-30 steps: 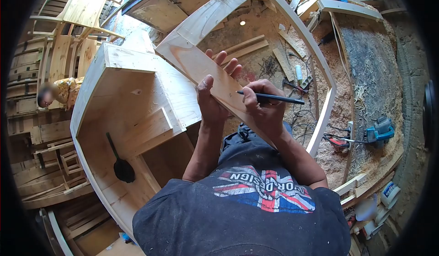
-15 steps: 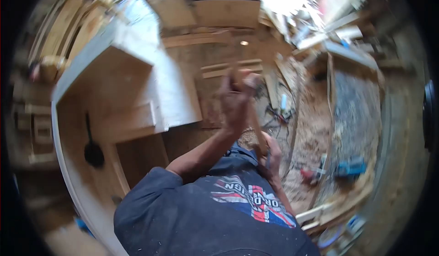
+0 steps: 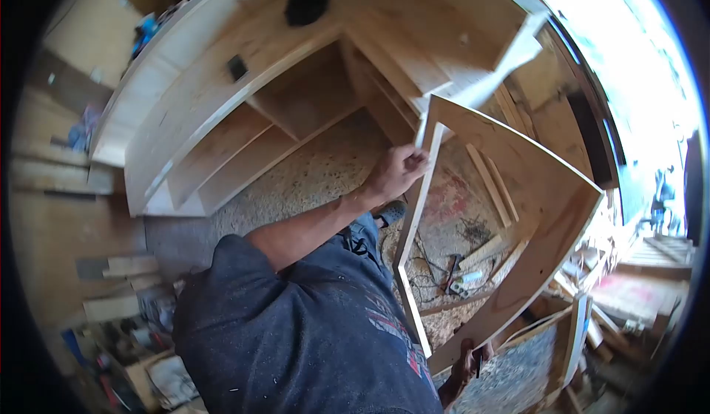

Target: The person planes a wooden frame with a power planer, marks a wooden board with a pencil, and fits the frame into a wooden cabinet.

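A large plywood frame (image 3: 556,214) with a wide cutout stands tilted in front of me, its pale cut edges toward me. My left hand (image 3: 401,171) is closed at the upper part of its narrow left side, fingers curled at the edge. Low on the right, my right hand (image 3: 471,361) grips the frame's bottom edge, with part of the hand hidden behind the wood. Just beyond my left hand, the frame's top corner overlaps the corner of a big wooden cabinet (image 3: 185,118) in this view.
On the cabinet lie a black round-headed thing with a handle (image 3: 307,7) and a small black block (image 3: 237,68). Wood strips (image 3: 488,185), a bottle (image 3: 470,276) and cables lie on the sawdust-covered floor. A dusty board-topped bench (image 3: 525,366) stands at lower right.
My view has swung left, so the cabinet now fills the top. The wood between my hands, narrow and blurred before, now shows as a broad frame. My hands have moved farther apart.
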Available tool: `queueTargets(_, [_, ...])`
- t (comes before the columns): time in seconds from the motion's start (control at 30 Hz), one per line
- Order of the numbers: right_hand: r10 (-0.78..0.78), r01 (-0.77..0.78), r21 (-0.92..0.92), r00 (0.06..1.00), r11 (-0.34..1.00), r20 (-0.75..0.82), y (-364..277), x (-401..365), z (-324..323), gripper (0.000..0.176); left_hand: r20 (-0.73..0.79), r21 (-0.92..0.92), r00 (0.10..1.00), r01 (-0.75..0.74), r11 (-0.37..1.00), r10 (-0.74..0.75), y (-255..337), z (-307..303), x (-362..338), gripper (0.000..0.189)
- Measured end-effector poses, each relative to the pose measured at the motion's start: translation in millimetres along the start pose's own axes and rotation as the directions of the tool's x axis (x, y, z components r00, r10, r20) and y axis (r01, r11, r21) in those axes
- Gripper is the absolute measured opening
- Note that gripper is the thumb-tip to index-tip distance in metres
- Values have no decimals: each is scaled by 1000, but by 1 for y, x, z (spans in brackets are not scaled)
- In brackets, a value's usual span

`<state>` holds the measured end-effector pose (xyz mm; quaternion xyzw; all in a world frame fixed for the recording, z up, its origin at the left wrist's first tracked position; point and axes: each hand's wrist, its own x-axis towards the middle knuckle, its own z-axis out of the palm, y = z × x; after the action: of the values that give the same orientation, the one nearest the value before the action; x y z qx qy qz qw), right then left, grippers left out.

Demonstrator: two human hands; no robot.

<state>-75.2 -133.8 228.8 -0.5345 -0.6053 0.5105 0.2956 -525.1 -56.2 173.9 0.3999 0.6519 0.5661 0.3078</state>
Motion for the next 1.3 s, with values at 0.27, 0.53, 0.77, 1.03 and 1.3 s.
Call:
queueTargets(0.27, [-288,150,411,910,899,298,-3,87,83,66,-295,-320,883,270,908,-366,-58,-99,-122,21])
queueTargets(0.53, [-452,-140,802,764,581,461,-118,165,339,75,-805,-184,469,383,905,-363,-154,-229,-186,94])
queueTargets(0.77, [-463,-541,707,534,456,707,-121,117,551,55,-978,82,207,437,896,-12,-106,-401,-204,87])
queueTargets(1.03, [195,-760,366,534,537,823,-72,117,797,36,-961,50,247,596,802,-123,-236,-639,-192,82])
queueTargets(1.3, [385,-747,381,626,544,678,-64,131,910,27,-960,178,278,712,679,-40,-326,-753,-135,89])
